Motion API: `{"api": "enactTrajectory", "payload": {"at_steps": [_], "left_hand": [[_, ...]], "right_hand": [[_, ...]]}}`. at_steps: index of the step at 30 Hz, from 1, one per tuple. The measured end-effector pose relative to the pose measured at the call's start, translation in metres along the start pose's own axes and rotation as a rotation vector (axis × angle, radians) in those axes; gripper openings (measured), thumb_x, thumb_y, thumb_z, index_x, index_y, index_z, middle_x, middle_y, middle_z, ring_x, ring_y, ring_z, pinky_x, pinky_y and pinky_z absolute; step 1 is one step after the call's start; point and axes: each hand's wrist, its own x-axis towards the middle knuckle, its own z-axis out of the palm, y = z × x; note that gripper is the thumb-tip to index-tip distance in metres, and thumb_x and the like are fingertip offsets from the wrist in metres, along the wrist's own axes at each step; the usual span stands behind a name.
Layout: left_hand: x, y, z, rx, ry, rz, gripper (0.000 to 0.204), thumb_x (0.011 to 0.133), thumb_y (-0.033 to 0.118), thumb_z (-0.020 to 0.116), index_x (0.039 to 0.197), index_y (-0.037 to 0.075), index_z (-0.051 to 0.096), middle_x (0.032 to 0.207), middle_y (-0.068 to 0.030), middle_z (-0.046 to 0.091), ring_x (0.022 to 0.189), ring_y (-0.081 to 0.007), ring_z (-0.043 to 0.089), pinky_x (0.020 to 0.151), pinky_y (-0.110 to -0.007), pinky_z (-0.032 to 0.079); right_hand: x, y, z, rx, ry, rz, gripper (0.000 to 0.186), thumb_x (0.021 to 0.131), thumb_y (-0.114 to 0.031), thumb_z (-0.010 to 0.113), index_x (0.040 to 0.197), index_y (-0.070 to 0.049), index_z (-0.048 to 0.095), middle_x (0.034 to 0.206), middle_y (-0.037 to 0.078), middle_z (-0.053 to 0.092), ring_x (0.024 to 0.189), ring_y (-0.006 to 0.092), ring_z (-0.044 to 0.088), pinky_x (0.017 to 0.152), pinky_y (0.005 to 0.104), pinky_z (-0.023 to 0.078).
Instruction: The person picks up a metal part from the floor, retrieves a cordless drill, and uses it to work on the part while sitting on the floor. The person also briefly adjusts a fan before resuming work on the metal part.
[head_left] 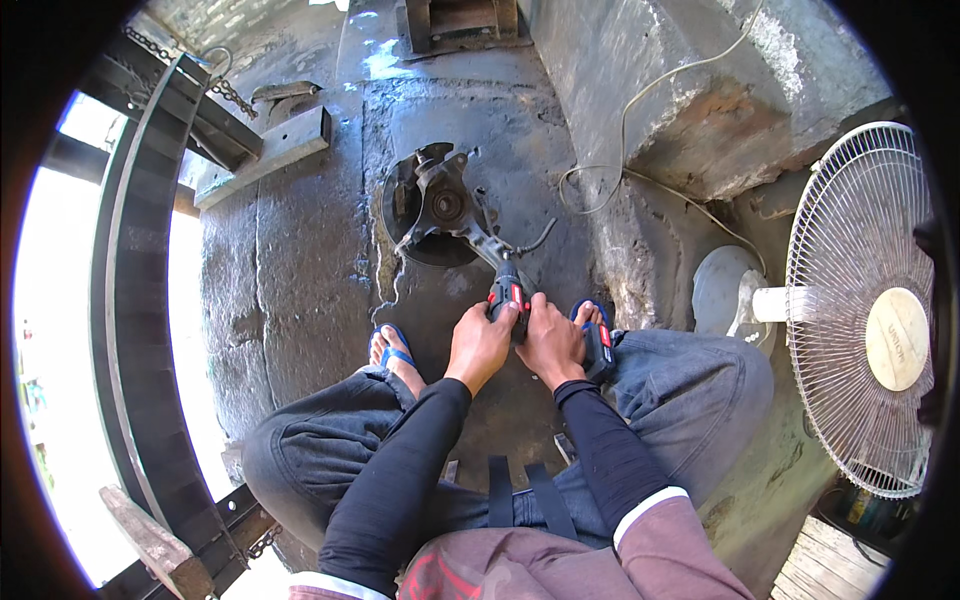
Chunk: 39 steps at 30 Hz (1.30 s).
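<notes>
Both hands are on a black and red cordless drill (506,292) between my knees. My right hand (550,343) wraps its grip, with the battery (604,345) sticking out beyond the fingers to the right. Closed around the left side of the body is my left hand (483,345). The drill's nose points away from me and reaches the near arm of a greasy steering knuckle (442,182); whether the tip touches it I cannot tell. That knuckle lies on a dark round brake disc (440,251) on the floor.
A white fan (850,310) stands at the right on a round base. Its pale cable (625,140) loops near a concrete block (720,120). Steel beams (145,290) run along the left, beside a metal bar (265,158). Blue flip-flops (397,352) are on my feet.
</notes>
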Motion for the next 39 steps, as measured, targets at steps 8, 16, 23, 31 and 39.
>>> {"api": "enactTrajectory", "payload": {"at_steps": [8, 16, 23, 31, 39], "left_hand": [[-0.0002, 0.0038, -0.0014, -0.019, 0.020, 0.027, 0.059, 0.095, 0.043, 0.062, 0.112, -0.012, 0.068, 0.103, -0.0347, 0.071, 0.104, -0.0460, 0.070, 0.091, -0.046, 0.052], [-0.0016, 0.0049, -0.0029, -0.021, 0.008, -0.033, 0.060, 0.094, 0.044, 0.063, 0.117, -0.011, 0.067, 0.106, -0.0338, 0.071, 0.105, -0.0447, 0.070, 0.093, -0.045, 0.052], [-0.0032, 0.0076, -0.0030, -0.012, 0.025, 0.001, 0.060, 0.094, 0.045, 0.062, 0.114, -0.011, 0.068, 0.105, -0.0338, 0.071, 0.104, -0.0451, 0.070, 0.092, -0.046, 0.052], [-0.0027, 0.0053, -0.0014, 0.001, 0.027, -0.007, 0.060, 0.095, 0.045, 0.062, 0.114, -0.012, 0.068, 0.104, -0.0342, 0.071, 0.104, -0.0457, 0.070, 0.092, -0.046, 0.052], [-0.0019, 0.0028, 0.0000, 0.038, 0.019, -0.058, 0.066, 0.094, 0.045, 0.063, 0.125, -0.013, 0.062, 0.114, -0.0350, 0.069, 0.110, -0.0448, 0.069, 0.096, -0.045, 0.051]], "right_hand": [[0.0030, -0.0006, 0.0018, 0.009, 0.011, -0.022, 0.043, 0.079, -0.014, 0.077, 0.109, -0.004, 0.049, 0.100, 0.025, 0.070, 0.094, 0.0459, 0.070, 0.082, 0.0574, 0.053], [0.0039, -0.0013, 0.0017, -0.009, 0.002, -0.017, 0.042, 0.079, -0.015, 0.078, 0.108, -0.004, 0.050, 0.100, 0.024, 0.069, 0.094, 0.0462, 0.070, 0.082, 0.0572, 0.053], [0.0046, -0.0006, 0.0038, -0.011, 0.010, -0.014, 0.046, 0.076, -0.015, 0.081, 0.108, -0.003, 0.051, 0.100, 0.024, 0.070, 0.094, 0.0454, 0.070, 0.082, 0.0549, 0.054], [0.0045, -0.0010, 0.0020, -0.021, -0.026, 0.002, 0.044, 0.079, -0.017, 0.080, 0.110, -0.003, 0.052, 0.102, 0.024, 0.071, 0.096, 0.0449, 0.071, 0.083, 0.0540, 0.055], [0.0012, -0.0023, -0.0001, -0.043, -0.037, 0.005, 0.043, 0.081, -0.021, 0.078, 0.112, -0.004, 0.053, 0.105, 0.022, 0.071, 0.097, 0.0422, 0.072, 0.084, 0.0531, 0.057]]}}
